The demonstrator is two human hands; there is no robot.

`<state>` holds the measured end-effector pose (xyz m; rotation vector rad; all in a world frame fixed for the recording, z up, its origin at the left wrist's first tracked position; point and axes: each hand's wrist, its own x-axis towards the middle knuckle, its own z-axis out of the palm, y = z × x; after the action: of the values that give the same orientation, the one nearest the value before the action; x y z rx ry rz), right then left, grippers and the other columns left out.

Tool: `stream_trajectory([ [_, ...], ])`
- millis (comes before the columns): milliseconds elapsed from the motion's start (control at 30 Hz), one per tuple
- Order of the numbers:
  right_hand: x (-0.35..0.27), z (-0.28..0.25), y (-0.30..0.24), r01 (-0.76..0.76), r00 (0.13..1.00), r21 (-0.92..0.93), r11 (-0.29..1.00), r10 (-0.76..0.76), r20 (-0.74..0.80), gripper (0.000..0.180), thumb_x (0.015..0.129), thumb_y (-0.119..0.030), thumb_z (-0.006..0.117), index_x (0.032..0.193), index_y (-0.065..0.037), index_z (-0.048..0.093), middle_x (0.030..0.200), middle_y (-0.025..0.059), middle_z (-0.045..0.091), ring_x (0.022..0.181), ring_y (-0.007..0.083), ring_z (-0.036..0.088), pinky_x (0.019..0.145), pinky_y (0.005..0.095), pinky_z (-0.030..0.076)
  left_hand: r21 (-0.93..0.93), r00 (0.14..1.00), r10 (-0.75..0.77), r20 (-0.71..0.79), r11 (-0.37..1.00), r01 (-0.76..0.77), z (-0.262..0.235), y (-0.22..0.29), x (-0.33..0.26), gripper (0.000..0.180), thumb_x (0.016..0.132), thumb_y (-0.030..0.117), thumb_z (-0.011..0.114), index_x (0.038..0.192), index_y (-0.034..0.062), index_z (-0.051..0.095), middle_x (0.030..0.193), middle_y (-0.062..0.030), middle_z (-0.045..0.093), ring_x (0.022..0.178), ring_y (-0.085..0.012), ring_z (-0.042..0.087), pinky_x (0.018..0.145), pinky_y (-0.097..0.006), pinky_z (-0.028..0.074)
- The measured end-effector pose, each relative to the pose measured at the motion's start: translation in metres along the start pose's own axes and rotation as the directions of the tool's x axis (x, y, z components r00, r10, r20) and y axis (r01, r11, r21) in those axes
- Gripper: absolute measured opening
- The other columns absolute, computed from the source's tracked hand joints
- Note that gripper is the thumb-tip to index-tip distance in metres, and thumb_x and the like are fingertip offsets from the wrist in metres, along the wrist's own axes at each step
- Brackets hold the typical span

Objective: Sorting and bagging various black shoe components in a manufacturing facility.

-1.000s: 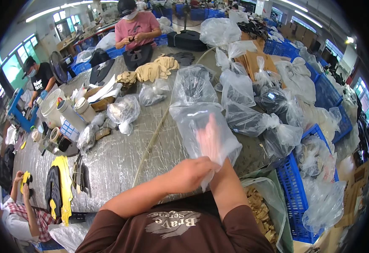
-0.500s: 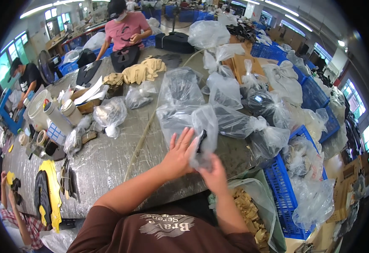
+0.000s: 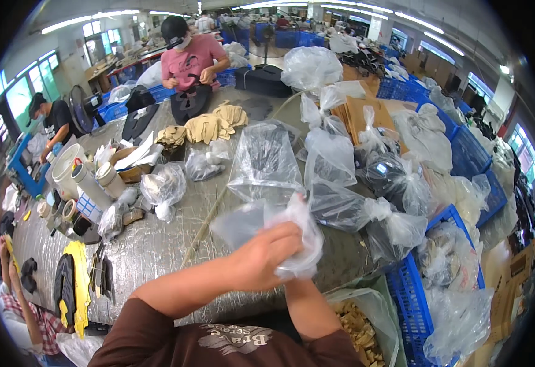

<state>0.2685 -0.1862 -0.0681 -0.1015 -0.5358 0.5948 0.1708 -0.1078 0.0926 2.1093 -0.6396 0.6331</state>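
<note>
Right hand (image 3: 301,260) mostly hidden behind left hand (image 3: 264,260) and crumpled clear plastic bag (image 3: 292,235), bag contents unreadable, seated person (image 3: 16,306) cut off at lower left edge

Colours we see around the clear bag

We see a clear plastic bag (image 3: 292,235), a silvery-grey worktop (image 3: 157,244), blue crates (image 3: 411,293), tan cut pieces (image 3: 209,127) and a pink shirt (image 3: 191,61).

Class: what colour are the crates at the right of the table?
Blue crates, clearest in the head view.
</note>
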Motion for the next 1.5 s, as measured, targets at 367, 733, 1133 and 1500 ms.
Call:
stream_trajectory([
  [367, 0.103, 0.126, -0.003, 0.586, 0.536, -0.807, -0.071, 0.781, 0.321, 0.051, 0.07, -0.029, 0.071, 0.112, -0.006, 0.055, 0.108, 0.0128, 0.054, 0.115, 0.0279, 0.043, 0.097, 0.0421, 0.033, -0.05, 0.693, -0.667, -0.275, 0.73, 0.682, -0.012, -0.073, -0.12, 0.035, 0.079, 0.02, 0.064, 0.108, 0.0026, 0.054, 0.105, -0.0108, 0.054, 0.1, -0.0217, 0.053, 0.09, -0.033, 0.042],
  [733, 0.144, -0.088, 0.039, 0.017, 0.927, -0.605, -0.796, 0.239, -0.288, 0.043, 0.078, -0.034, 0.062, 0.114, -0.013, 0.051, 0.112, 0.0184, 0.052, 0.105, 0.0376, 0.048, 0.084, 0.0485, 0.039, -0.841, 0.975, -0.207, -0.077, 0.538, 0.048, -0.049, -0.078, -0.14, 0.024, 0.078, 0.023, 0.063, 0.08, -0.0006, 0.058, 0.079, -0.013, 0.061, 0.075, -0.0263, 0.06, 0.08, -0.044, 0.044],
  [1133, 0.301, 0.144, -0.024, 0.31, 0.946, -0.933, -0.185, -0.042, 0.323, 0.006, 0.081, -0.006, 0.057, 0.08, 0.0, 0.056, 0.065, 0.0051, 0.055, 0.06, 0.0114, 0.051, 0.058, 0.028, 0.041, -0.755, 0.577, -0.671, -0.465, 0.641, 0.137, -0.058, -0.072, -0.097, 0.033, 0.084, 0.012, 0.059, 0.113, 0.0003, 0.048, 0.086, -0.0045, 0.057, 0.081, -0.0161, 0.058, 0.074, -0.028, 0.047],
  [1500, 0.15, 0.187, -0.026, 0.391, 0.75, -0.885, 0.254, 0.469, 0.466, 0.049, 0.067, -0.024, 0.076, 0.106, -0.004, 0.054, 0.108, 0.0095, 0.054, 0.095, 0.0175, 0.052, 0.082, 0.0337, 0.041, -0.424, 0.808, -0.472, -0.353, 0.85, 0.312, -0.058, -0.095, -0.031, 0.046, 0.078, 0.015, 0.066, 0.119, 0.0052, 0.049, 0.106, -0.0076, 0.059, 0.101, -0.0185, 0.054, 0.09, -0.035, 0.042],
])
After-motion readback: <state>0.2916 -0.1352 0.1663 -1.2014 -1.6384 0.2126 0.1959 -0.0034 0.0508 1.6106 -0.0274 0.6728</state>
